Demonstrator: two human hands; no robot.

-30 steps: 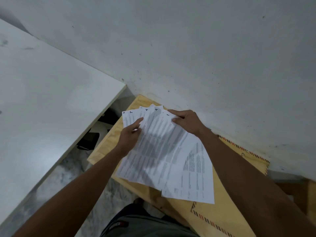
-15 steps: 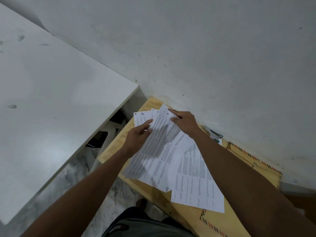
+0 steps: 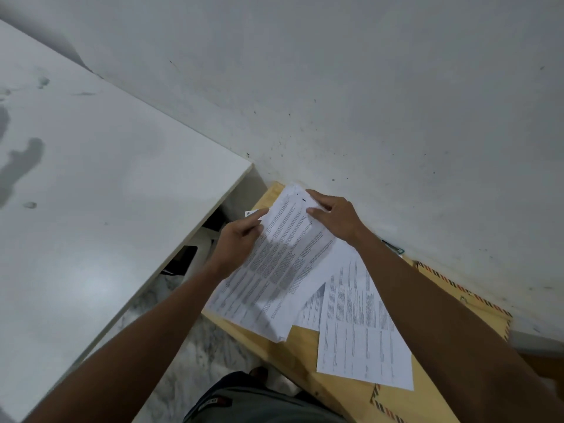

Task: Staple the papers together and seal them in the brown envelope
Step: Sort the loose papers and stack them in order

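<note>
Several printed white papers (image 3: pixel 283 264) lie fanned on a small wooden table (image 3: pixel 308 358). My left hand (image 3: pixel 236 244) holds the left edge of the gathered stack, thumb on top. My right hand (image 3: pixel 334 216) grips the stack's top corner, fingers curled over it. One loose sheet (image 3: pixel 360 328) lies lower right, apart from the stack. Under it and my right arm sits the brown envelope (image 3: pixel 488 306) with a striped border. A stapler (image 3: pixel 393 245), mostly hidden behind my right wrist, lies by the wall.
A white desk (image 3: pixel 91 193) stands to the left, its corner close to the wooden table. A grey wall rises directly behind the table. Dark items sit under the desk edge. Marbled floor and my lap show below.
The fanned sheets have been pushed closer together into a tighter stack between both hands. The stack's top edge has shifted toward the wall. One sheet stays behind at lower right.
</note>
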